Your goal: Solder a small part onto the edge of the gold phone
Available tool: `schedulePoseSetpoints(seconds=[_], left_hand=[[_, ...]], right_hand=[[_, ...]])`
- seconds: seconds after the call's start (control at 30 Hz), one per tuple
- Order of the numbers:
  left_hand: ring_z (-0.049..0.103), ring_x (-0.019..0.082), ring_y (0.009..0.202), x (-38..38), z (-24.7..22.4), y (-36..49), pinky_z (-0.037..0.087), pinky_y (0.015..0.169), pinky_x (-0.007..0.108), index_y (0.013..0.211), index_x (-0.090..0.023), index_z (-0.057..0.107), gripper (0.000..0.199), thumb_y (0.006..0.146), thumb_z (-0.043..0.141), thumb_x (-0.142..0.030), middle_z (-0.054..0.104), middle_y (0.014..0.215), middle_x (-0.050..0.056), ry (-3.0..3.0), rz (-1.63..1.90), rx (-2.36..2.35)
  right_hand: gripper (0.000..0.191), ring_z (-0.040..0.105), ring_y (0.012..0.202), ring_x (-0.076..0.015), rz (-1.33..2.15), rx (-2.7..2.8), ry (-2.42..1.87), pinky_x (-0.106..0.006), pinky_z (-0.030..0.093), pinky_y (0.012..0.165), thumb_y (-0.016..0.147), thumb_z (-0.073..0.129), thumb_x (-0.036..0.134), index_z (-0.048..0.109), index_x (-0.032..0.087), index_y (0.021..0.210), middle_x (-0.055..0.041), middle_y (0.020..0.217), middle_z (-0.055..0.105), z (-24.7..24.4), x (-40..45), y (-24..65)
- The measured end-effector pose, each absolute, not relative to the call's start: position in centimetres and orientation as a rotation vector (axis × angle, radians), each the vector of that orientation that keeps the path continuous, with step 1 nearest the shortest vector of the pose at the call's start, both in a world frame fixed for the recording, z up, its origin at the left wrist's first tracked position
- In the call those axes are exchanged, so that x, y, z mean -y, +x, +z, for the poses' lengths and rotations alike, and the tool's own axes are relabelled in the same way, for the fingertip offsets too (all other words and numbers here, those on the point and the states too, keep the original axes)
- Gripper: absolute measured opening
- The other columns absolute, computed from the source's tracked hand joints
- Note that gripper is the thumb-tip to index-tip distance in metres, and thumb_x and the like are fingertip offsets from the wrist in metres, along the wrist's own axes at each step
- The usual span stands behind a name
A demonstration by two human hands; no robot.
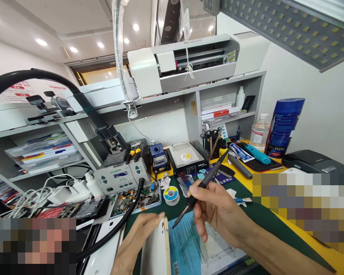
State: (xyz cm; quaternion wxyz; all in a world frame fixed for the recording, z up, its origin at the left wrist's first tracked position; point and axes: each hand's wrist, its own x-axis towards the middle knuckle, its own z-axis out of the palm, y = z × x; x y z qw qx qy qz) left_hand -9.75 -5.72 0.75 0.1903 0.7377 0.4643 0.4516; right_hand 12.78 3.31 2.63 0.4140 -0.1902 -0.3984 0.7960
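My right hand (222, 212) grips a soldering iron (211, 174) like a pen. The iron's dark tip points down to the left and ends just right of a white, flat device (154, 250), apart from it as far as I can tell. Curled over the top of that device is my left hand (134, 236), holding it tilted up on edge, with its cream-coloured side edge facing right. Whether it is a phone or a tablet I cannot tell. Beneath lies a blue printed sheet (183, 240), with a clear bag (222, 246) beside it.
A solder spool (171, 202) stands on the green mat. Behind it are a tray of small circuit parts (160, 198), a hot-air station (120, 181) and a blue iron holder (157, 152). A black hose (132, 206) arcs across the left. Bottles and tools line the right.
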Motion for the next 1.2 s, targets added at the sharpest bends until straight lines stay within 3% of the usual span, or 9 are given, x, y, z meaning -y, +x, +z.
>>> schedulePoseSetpoints(seconds=[0.53,0.6,0.77,0.93,1.1,1.2], left_hand=[[0.067,0.025,0.108,5.2,0.0,-10.0,0.058,0.090,0.046,0.127,-0.020,0.062,0.033,0.097,0.063,-0.035,0.064,0.130,0.009,2.041,1.239,-1.262],[0.067,0.027,0.108,5.1,-0.3,-10.0,0.057,0.091,0.047,0.128,-0.021,0.062,0.040,0.095,0.063,-0.043,0.066,0.129,0.009,2.036,1.230,-1.227],[0.068,0.037,0.102,5.0,-1.0,-10.1,0.056,0.084,0.044,0.133,-0.028,0.065,0.081,0.071,0.066,-0.080,0.071,0.116,0.011,1.994,1.300,-1.204],[0.068,0.030,0.091,5.3,-0.6,-9.6,0.054,0.080,0.039,0.129,-0.030,0.069,0.082,0.071,0.057,-0.086,0.072,0.099,0.009,1.906,1.407,-1.165],[0.065,0.042,0.109,5.6,0.2,-9.7,0.056,0.089,0.047,0.124,-0.024,0.073,0.094,0.063,0.055,-0.092,0.074,0.114,0.013,1.777,1.322,-1.311],[0.066,0.045,0.111,5.9,0.1,-10.3,0.057,0.093,0.050,0.120,-0.025,0.077,0.097,0.059,0.050,-0.097,0.077,0.110,0.013,1.769,1.290,-1.345]], right_hand=[[0.034,0.067,0.043,-0.0147,1.992,1.067,-0.423,-0.022,0.056,0.039,0.090,0.074,0.040,0.063,0.013,0.072,-0.0017,0.056,0.067,3.5,-2.6,12.4],[0.034,0.067,0.043,-0.0150,1.975,1.076,-0.425,-0.022,0.056,0.039,0.090,0.074,0.040,0.063,0.013,0.071,-0.0016,0.056,0.067,3.5,-2.6,12.5],[0.037,0.065,0.040,-0.0145,1.967,1.043,-0.436,-0.022,0.055,0.038,0.088,0.075,0.040,0.065,0.012,0.067,-0.0019,0.052,0.066,3.2,-2.7,12.9],[0.043,0.064,0.039,-0.0129,1.987,1.052,-0.427,-0.021,0.054,0.039,0.092,0.071,0.041,0.067,0.011,0.061,-0.0031,0.052,0.067,3.2,-2.8,13.0],[0.041,0.065,0.040,-0.0134,1.994,1.028,-0.450,-0.020,0.055,0.039,0.090,0.073,0.042,0.068,0.012,0.063,-0.0026,0.052,0.068,3.2,-2.8,12.9],[0.042,0.064,0.040,-0.0128,1.992,1.048,-0.462,-0.021,0.056,0.040,0.090,0.073,0.043,0.068,0.011,0.064,-0.0039,0.053,0.069,3.1,-2.8,12.9]])
